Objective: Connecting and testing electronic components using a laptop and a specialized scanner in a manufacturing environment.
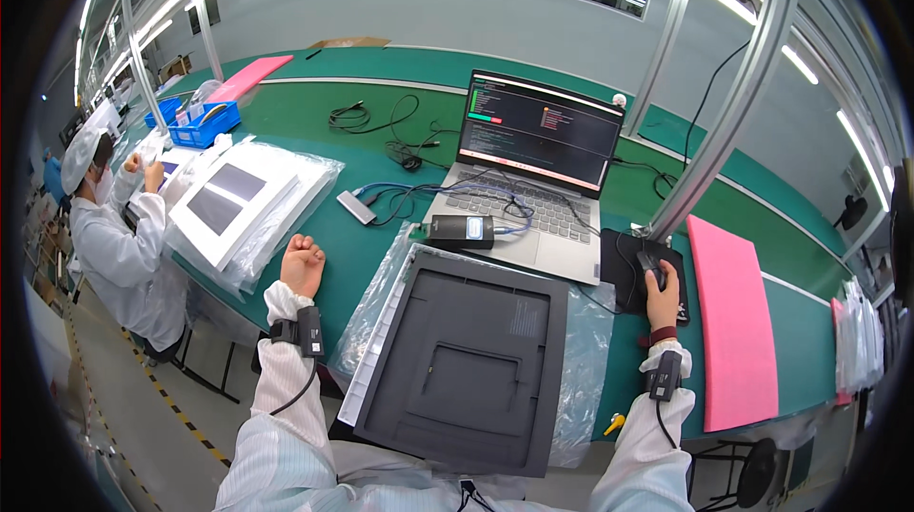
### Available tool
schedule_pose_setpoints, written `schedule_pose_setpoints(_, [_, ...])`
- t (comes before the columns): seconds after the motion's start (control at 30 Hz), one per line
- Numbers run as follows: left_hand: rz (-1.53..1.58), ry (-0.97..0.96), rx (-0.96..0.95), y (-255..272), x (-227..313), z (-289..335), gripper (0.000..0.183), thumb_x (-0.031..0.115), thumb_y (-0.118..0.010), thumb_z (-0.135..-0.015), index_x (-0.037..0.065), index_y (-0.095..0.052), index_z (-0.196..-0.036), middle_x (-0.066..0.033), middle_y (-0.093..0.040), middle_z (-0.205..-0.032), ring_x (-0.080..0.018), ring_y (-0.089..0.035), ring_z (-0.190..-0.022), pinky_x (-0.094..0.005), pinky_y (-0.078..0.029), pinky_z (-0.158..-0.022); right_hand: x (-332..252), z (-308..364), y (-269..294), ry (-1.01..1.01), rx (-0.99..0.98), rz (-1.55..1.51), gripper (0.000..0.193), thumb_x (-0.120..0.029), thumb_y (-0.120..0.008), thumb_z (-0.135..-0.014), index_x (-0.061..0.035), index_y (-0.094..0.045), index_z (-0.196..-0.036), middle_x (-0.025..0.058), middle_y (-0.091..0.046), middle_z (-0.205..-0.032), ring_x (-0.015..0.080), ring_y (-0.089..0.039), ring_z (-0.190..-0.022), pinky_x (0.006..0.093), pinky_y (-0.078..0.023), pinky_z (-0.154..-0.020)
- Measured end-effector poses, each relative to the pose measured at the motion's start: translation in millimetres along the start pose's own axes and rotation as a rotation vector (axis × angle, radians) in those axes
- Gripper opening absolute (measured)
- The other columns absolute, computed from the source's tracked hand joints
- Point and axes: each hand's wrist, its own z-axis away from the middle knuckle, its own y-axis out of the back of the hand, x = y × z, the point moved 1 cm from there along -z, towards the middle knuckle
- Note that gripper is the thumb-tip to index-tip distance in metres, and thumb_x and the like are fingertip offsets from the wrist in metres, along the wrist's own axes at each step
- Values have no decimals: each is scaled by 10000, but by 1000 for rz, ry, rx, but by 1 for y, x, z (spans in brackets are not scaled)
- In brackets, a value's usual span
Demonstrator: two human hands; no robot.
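My right hand (664,301) rests over a black computer mouse (649,262) on a dark mouse pad (621,274), right of the laptop (552,243). Loosely curled into a fist, my left hand (303,266) lies on the green bench beside the clear plastic film, with nothing seen in it. Between my arms sits a large dark grey flat panel (476,321) with a recessed middle, on plastic film. A small black box (459,231) with cables lies across the laptop's lower left corner. The laptop is open with a dark screen of text (538,136).
Left are white framed sheets (286,183) on plastic, blue bins (205,126) and a co-worker (129,236). A silver adapter (356,208) and black cables (409,155) lie behind the panel. Pink foam (733,321) and a metal post (728,112) stand right; a yellow item (614,424) lies near the front.
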Motion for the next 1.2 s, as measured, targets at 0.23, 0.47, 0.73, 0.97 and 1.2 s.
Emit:
schedule_pose_setpoints(0.23, [33,6,17,-1,-5,-1,381,-209,-386,-518,96,-367,-746,-16,-390,-752,-131,-347,-592,-260,-311,-597,-6,-1,8,25,23,22,393,-203,-630,-807,-30,-530,-1146,168,-537,-1112,301,-516,-1048,359,-396,-909])
schedule_pose_setpoints(0.47, [5,-13,21,2,-2,0,362,-193,-383,-529,94,-353,-747,-18,-385,-744,-127,-333,-579,-249,-312,-588,-8,1,-1,-6,48,24,389,-227,-643,-795,-34,-542,-1117,153,-545,-1093,305,-529,-1036,357,-410,-900])
schedule_pose_setpoints(0.73, [1,2,82,-1,0,2,361,-185,-385,-537,101,-365,-756,-10,-396,-754,-125,-343,-586,-247,-318,-602,-29,-3,-2,-103,38,326,502,-463,-608,-778,-108,-552,-1129,108,-548,-1121,305,-500,-1064,439,-393,-880])
schedule_pose_setpoints(0.97, [32,84,27,-4,0,1,335,-177,-385,-571,103,-379,-756,-5,-392,-713,-114,-337,-557,-248,-326,-575,-10,-9,-3,-105,63,204,442,-392,-629,-781,-101,-559,-1106,114,-557,-1090,312,-504,-1048,424,-392,-874])
schedule_pose_setpoints(1.2, [27,70,57,-4,1,1,304,-161,-396,-610,104,-365,-756,13,-366,-698,-107,-332,-549,-238,-317,-560,-11,-7,-6,-61,53,218,436,-385,-625,-778,-111,-565,-1112,123,-550,-1113,318,-512,-1042,433,-400,-877])
